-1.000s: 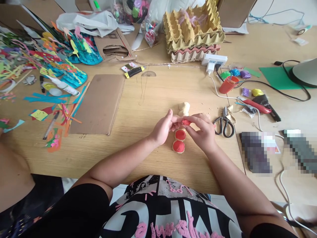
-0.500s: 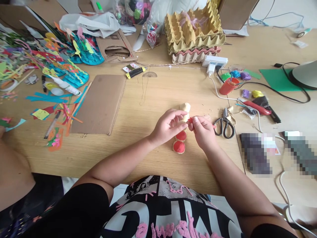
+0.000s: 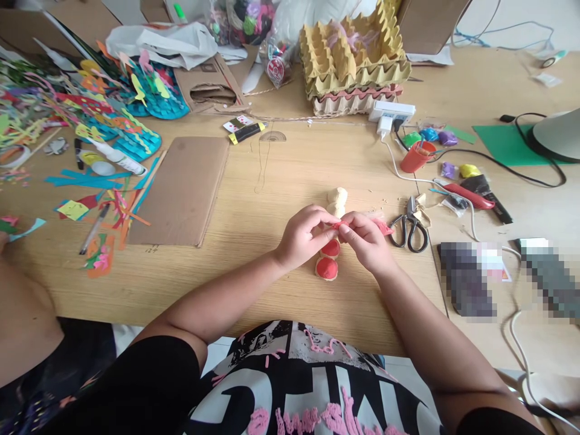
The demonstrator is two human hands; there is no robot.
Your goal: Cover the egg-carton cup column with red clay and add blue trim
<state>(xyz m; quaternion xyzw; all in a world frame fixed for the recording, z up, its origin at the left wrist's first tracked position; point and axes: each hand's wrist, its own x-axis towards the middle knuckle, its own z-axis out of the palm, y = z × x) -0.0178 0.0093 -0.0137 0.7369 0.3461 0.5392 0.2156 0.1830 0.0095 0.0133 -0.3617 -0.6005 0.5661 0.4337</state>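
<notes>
A small piece of red clay is pinched between the fingertips of my left hand and my right hand, which meet over a row of egg-carton cups. Two cups nearest me hold red clay, one red cup at the near end and another red cup just beyond it. Pale bare cups show past my fingers, and my hands hide the row's middle. More red clay in clear wrapping lies beside my right hand.
Black scissors lie to the right, near a red cup of tools. Cardboard and paper strips lie left. Egg trays are stacked behind. Another person's arm is at the left edge.
My right hand has moved left to meet my left hand, and both now pinch the red clay. The wrapped red clay beside my right hand shows more.
</notes>
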